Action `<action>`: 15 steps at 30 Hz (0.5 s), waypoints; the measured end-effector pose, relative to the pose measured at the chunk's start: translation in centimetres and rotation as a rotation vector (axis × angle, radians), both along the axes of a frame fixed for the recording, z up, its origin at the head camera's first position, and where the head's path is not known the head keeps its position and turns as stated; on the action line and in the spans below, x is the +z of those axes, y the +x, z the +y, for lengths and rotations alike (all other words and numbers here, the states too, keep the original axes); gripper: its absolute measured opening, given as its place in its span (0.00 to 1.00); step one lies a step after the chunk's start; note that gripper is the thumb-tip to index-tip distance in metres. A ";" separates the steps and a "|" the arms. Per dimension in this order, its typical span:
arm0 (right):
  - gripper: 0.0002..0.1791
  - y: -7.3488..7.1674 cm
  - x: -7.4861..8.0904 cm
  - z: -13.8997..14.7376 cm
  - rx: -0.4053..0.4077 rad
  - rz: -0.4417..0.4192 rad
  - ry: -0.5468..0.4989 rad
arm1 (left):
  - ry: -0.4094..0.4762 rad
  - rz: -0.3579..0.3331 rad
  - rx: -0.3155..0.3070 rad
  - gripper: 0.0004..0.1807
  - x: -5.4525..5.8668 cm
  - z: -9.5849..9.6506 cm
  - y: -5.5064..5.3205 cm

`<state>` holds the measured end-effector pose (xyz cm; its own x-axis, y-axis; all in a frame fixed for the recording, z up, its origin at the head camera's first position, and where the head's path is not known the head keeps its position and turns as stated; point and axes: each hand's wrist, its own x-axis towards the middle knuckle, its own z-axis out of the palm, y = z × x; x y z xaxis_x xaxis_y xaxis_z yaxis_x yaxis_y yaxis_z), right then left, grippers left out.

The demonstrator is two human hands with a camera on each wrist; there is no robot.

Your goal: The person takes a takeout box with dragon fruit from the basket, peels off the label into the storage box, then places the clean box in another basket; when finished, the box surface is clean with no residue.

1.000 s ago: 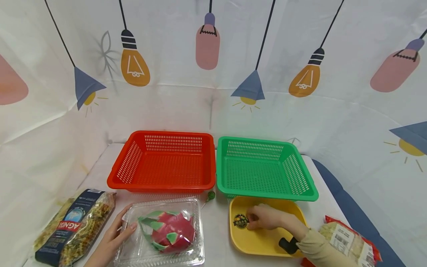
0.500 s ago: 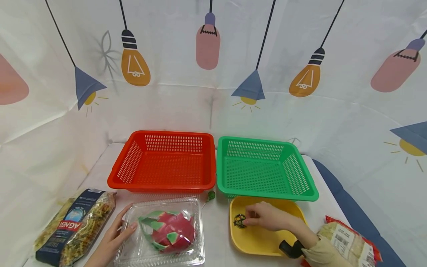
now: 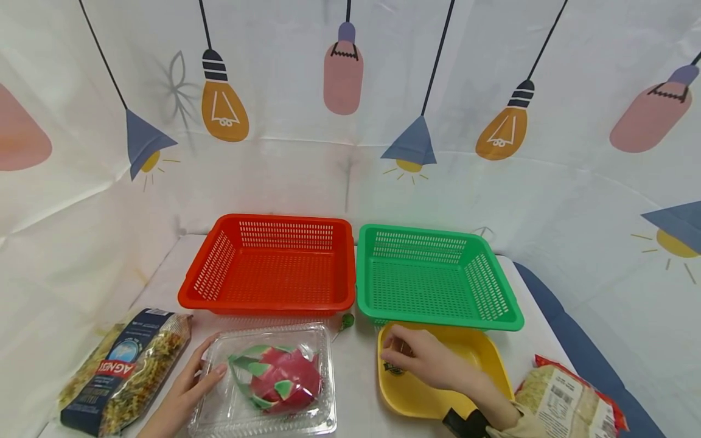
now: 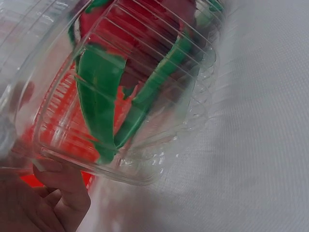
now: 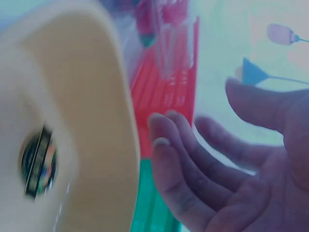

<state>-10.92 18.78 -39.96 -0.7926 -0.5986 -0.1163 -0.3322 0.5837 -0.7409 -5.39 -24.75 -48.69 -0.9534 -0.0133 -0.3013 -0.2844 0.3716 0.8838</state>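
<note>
My left hand holds the left side of a clear plastic clamshell box, its thumb along the near edge and fingers round the far left corner. Inside lies a pink dragon fruit with green scales, seen through the ribbed wall in the left wrist view. My right hand hovers over the left part of a yellow tray, holding nothing. Its fingers are loosely bent, the thumb apart from them. A round dark sticker shows on the tray's floor, partly covered by the hand in the head view.
Behind stand a red basket and a green basket, side by side. A pasta bag lies at the left, a red-ended bag of pale grains at the right. A small green ball on a thin stem lies before the red basket.
My right hand has risen from the tray's floor beside the sticker and moved left and away, toward the tray's far left corner. The left hand and the box have stayed put.
</note>
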 end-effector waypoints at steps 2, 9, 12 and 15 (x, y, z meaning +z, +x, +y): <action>0.12 0.3 -0.1 -1.0 -0.020 0.015 -0.042 | 0.000 -0.010 -0.002 0.37 0.0 0.0 -0.1; 0.25 1.4 -1.2 -4.6 -0.060 -0.019 -0.099 | 0.023 -0.013 -0.007 0.36 0.2 0.1 -0.2; 0.32 1.8 -1.9 -5.9 -0.038 -0.047 -0.064 | 0.041 -0.001 -0.008 0.36 0.2 0.2 -0.2; 0.40 2.0 -2.8 -7.1 -0.023 -0.052 -0.009 | 0.038 0.023 -0.018 0.35 0.0 0.1 -0.2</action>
